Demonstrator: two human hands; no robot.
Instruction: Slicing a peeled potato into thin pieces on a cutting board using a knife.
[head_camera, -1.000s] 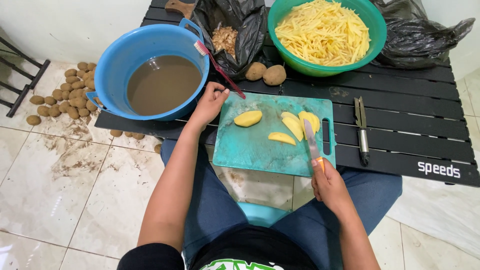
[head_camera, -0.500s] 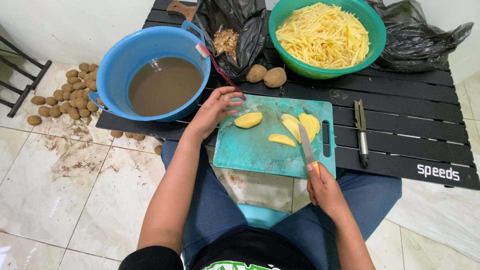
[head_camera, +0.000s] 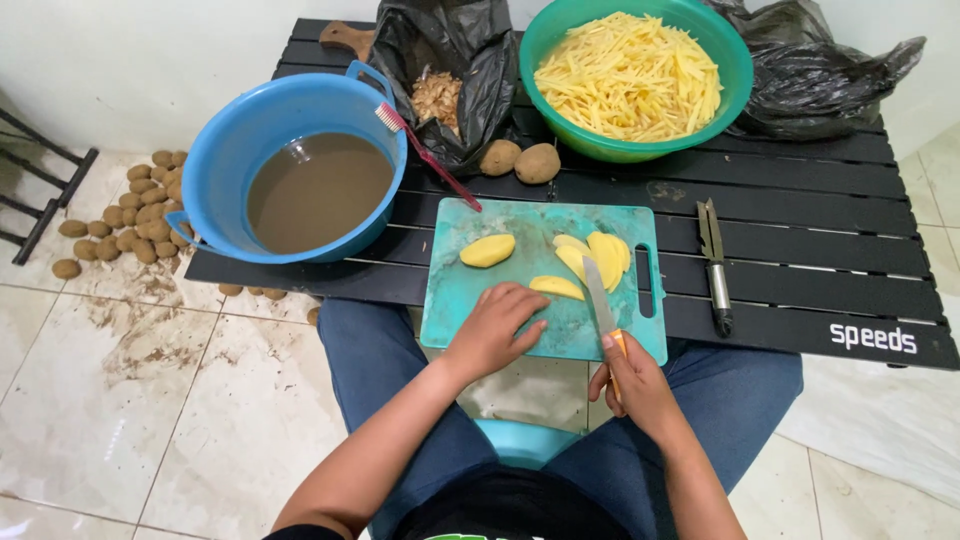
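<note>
My right hand (head_camera: 630, 385) is closed around the orange handle of the knife (head_camera: 603, 308), whose blade runs up and away from me across the teal cutting board (head_camera: 480, 300), its tip just beside the fanned stack of peeled potato slices (head_camera: 598, 254) near the board's handle slot. My left hand (head_camera: 495, 328) rests flat on the near part of the board, fingers loosely spread and holding nothing, with the fingertips just short of a single yellow potato slice (head_camera: 556, 288) that lies between that hand and the blade. A larger peeled potato half (head_camera: 487, 250) sits farther up the board, apart from both hands (nearer the blue basin (head_camera: 230, 130) of brown water than anything I'm touching). Beyond the board, two unpeeled potatoes (head_camera: 520, 160) lie against the green bowl (head_camera: 740, 75) of cut strips, and a peeler (head_camera: 715, 265) lies on the black slatted table (head_camera: 820, 250) to my right.
</note>
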